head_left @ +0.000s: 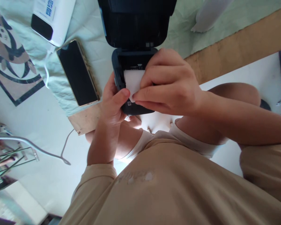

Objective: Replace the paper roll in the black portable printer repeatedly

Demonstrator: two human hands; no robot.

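Observation:
A small dark blue label printer (135,34) lies open in front of me, its lid flipped up toward the top of the view. A white paper roll (133,82) sits in its compartment. My left hand (113,101) grips the printer's lower body from the left, thumb resting on the loose paper end. My right hand (168,84) comes in from the right and covers the roll, with fingers pinching the paper's edge near the printer's front.
A black smartphone (78,73) lies screen up to the left on a pale green cloth (91,37). A white box (52,18) with a cable stands behind it. A wooden board edge (239,47) runs at the right. A wire rack (7,156) is at lower left.

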